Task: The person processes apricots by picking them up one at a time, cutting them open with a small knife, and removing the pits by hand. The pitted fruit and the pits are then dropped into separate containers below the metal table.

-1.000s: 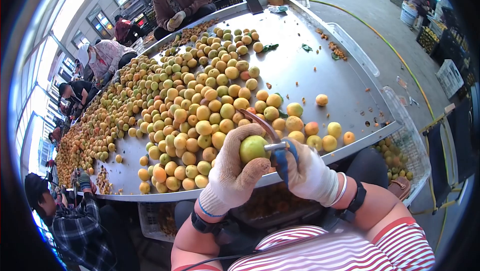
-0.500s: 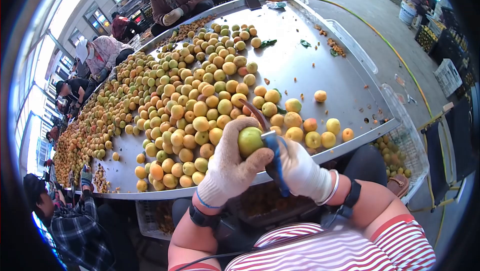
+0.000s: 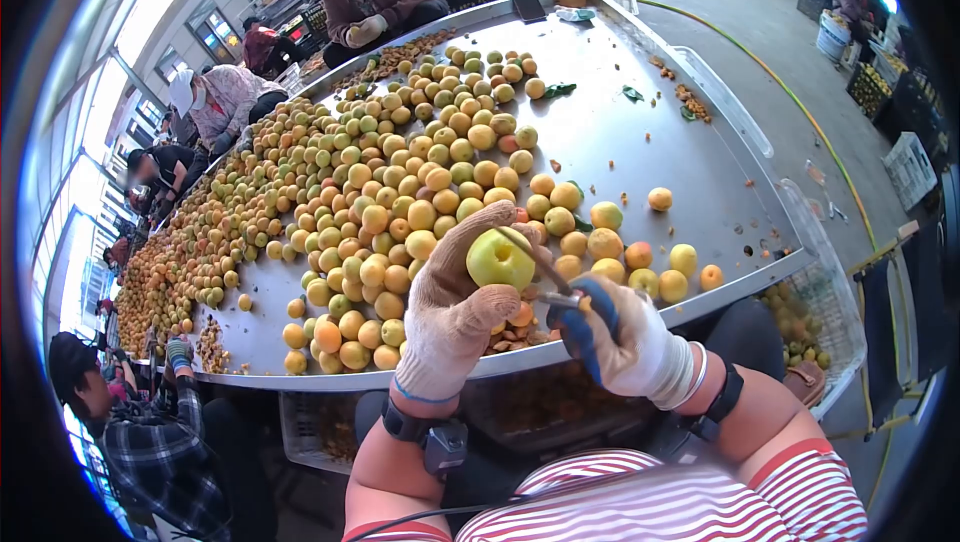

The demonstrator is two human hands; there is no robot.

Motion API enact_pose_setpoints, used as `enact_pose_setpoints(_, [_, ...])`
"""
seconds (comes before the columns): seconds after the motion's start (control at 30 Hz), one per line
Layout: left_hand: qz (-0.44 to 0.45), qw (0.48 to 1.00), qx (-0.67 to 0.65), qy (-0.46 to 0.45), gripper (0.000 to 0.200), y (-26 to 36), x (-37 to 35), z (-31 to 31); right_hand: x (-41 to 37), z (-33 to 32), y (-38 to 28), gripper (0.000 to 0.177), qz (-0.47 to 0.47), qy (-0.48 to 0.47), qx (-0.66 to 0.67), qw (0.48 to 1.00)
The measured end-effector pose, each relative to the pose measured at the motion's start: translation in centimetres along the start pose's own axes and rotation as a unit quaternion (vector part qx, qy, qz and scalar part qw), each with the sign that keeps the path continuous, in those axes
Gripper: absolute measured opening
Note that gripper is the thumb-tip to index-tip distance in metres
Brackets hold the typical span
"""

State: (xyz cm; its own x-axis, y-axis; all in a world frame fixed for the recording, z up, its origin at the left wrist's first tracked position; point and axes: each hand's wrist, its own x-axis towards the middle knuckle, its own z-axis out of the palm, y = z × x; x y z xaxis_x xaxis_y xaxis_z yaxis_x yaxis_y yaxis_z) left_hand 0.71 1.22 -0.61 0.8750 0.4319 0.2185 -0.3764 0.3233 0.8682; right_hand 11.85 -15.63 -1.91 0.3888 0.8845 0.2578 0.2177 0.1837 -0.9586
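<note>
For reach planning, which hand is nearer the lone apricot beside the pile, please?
Right. The right hand, holding a knife, is below the lone apricot; the left hand, gripping fruit, farther left.

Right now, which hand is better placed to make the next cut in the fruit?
Probably the right hand: it grips the knife, whose blade lies against the fruit. The left hand is wrapped around the fruit and only holds it up.

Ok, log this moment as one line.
left hand: grips apricot | right hand: grips knife, blade at apricot | metal table: fruit pile
</note>
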Motion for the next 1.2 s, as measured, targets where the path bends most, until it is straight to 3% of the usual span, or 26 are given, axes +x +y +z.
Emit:
enact_pose_setpoints(0.1, [-0.003, 1.0, -0.013, 0.008, 0.082, 0.4, -0.3, 0.3, -0.1, 0.5, 0.9, 0.015, -0.074, 0.027, -0.104, 0.991])
enact_pose_setpoints(0.3, [0.031, 0.999, -0.025, 0.021, 0.082, 0.3, -0.5, 0.6, 0.0, 1.2, 1.7, 0.014, -0.157, 0.055, -0.153, 0.974])
enact_pose_setpoints(0.53, [0.072, 0.997, 0.003, 0.026, 0.08, -0.4, -0.9, 1.1, -0.2, 1.9, 2.5, 0.014, -0.177, 0.085, -0.24, 0.951])
enact_pose_setpoints(0.67, [0.039, 0.999, 0.005, 0.023, 0.075, -1.0, -1.2, 1.4, 0.0, 2.8, 2.8, 0.022, -0.162, 0.094, -0.258, 0.948])
enact_pose_setpoints(0.73, [-0.065, 0.991, -0.098, 0.066, 0.075, -1.2, -1.3, 1.7, 0.2, 3.2, 3.0, 0.029, -0.163, 0.098, -0.277, 0.942])
enact_pose_setpoints(0.87, [-0.127, 0.99, -0.02, 0.056, 0.07, -0.8, -0.9, 0.4, 0.3, 3.1, 2.5, 0.022, -0.145, 0.12, -0.275, 0.943])
enact_pose_setpoints(0.93, [-0.086, 0.991, 0.089, 0.047, 0.063, -0.5, -0.1, 0.3, 0.2, 2.9, 2.2, 0.02, -0.12, 0.118, -0.278, 0.946])
enact_pose_setpoints(0.97, [0.0, 0.996, 0.087, 0.019, 0.07, -0.3, -0.6, 1.2, 0.1, 2.8, 2.2, 0.018, -0.118, 0.121, -0.271, 0.948])
enact_pose_setpoints(1.07, [0.014, 0.995, 0.101, -0.006, 0.082, 0.4, -0.8, 1.4, 0.0, 2.8, 2.3, 0.015, -0.118, 0.12, -0.254, 0.953])
enact_pose_setpoints(1.1, [0.049, 0.991, 0.123, 0.008, 0.077, -0.2, -0.7, 1.2, 0.0, 2.8, 2.3, 0.015, -0.12, 0.115, -0.243, 0.956])
enact_pose_setpoints(1.2, [0.038, 0.994, 0.101, -0.019, 0.068, -0.6, -0.8, 0.5, -0.2, 3.0, 1.3, 0.014, -0.163, 0.149, -0.289, 0.932])
